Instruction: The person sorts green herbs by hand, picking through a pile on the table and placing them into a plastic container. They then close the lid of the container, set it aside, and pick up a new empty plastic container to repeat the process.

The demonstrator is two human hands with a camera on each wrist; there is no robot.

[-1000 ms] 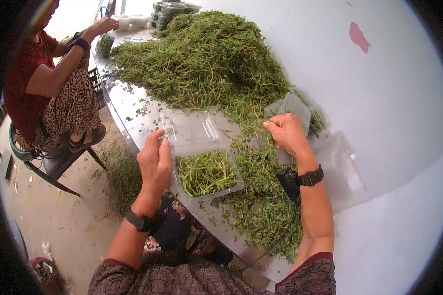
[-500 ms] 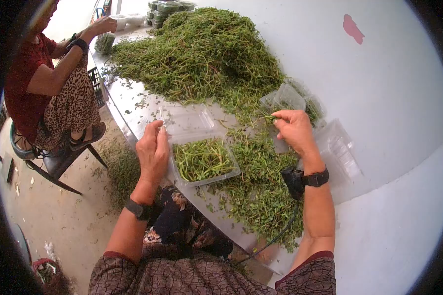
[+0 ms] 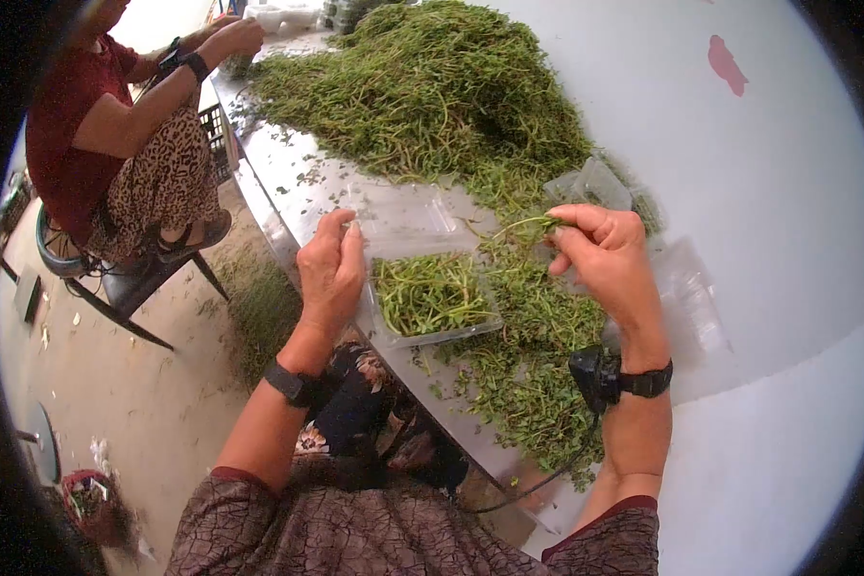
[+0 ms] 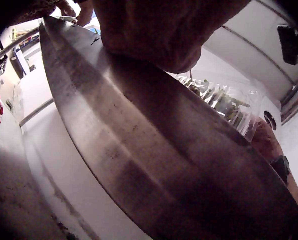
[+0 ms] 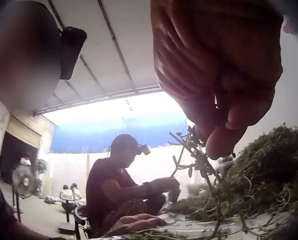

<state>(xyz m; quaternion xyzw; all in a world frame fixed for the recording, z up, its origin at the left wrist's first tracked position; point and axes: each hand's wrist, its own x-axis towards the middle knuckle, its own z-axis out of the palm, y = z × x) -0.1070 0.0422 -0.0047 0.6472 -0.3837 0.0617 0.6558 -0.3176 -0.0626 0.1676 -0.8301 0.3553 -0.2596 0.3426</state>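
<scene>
Left hand (image 3: 329, 274): fingers nearly straight and close together, laid against the left rim of the tray (image 3: 432, 300) near its hinge. Nothing is curled round, and the thumb is hidden. In the left wrist view the palm fills the top of the frame, with the tray's clear wall just beyond it.

Right hand (image 3: 610, 257): raised off the table (image 3: 787, 192), to the right of the tray. Thumb and forefinger pinch a sprig (image 3: 526, 226); the other fingers are curled in.

Sprig: thin green stem with small leaves, reaching left from the fingertips toward the tray's far right corner. In the right wrist view it hangs below the pinch, clear of the table.

Tray: clear plastic, hinged, at the near edge of the table between the two hands, partly filled with cut greens. Lid (image 3: 405, 213) open, lying flat on the far side.

Pile (image 3: 432, 86): large heap of green stems on the far part of the table, beyond the lid.

Loose greens (image 3: 533, 374): scattered right of the tray and nearer, down to the table edge, under the right hand.

Empty trays (image 3: 593, 182): clear plastic, just beyond the right hand at the foot of the pile; one more lies right of the right wrist.

Table: pale top, steel near edge, one red mark (image 3: 725, 65) at the far right.

Second person (image 3: 96, 125): seated on a chair (image 3: 125, 288) at far left, red top, spotted skirt, hands at the far end of the pile
</scene>
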